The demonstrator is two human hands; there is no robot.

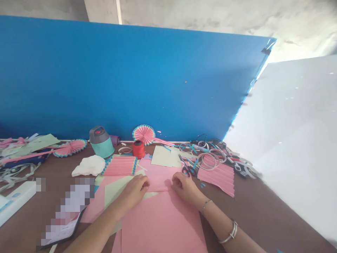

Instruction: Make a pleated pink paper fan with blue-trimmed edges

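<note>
A pink paper sheet [159, 176] lies flat between my two hands, its near edge overlapping more pink paper [160, 221]. My left hand [137, 188] is closed at the sheet's left side, fingers curled onto the edge. At the right side my right hand [184, 186] is curled the same way, thumb and fingers together on the paper. Fingertips are partly hidden on both. Just beyond my right hand lie dark-handled scissors [185, 170]. Pale green paper [118, 189] sticks out under my left hand.
Pleated pink pieces lie left [119, 166] and right [217, 175]. Behind stand a red thread spool [138, 149], a paper fan [144, 134] and a teal flask [102, 142]. A phone [71, 218] is at left, coiled white strips [209, 161] at right. A blue partition [131, 80] closes the back.
</note>
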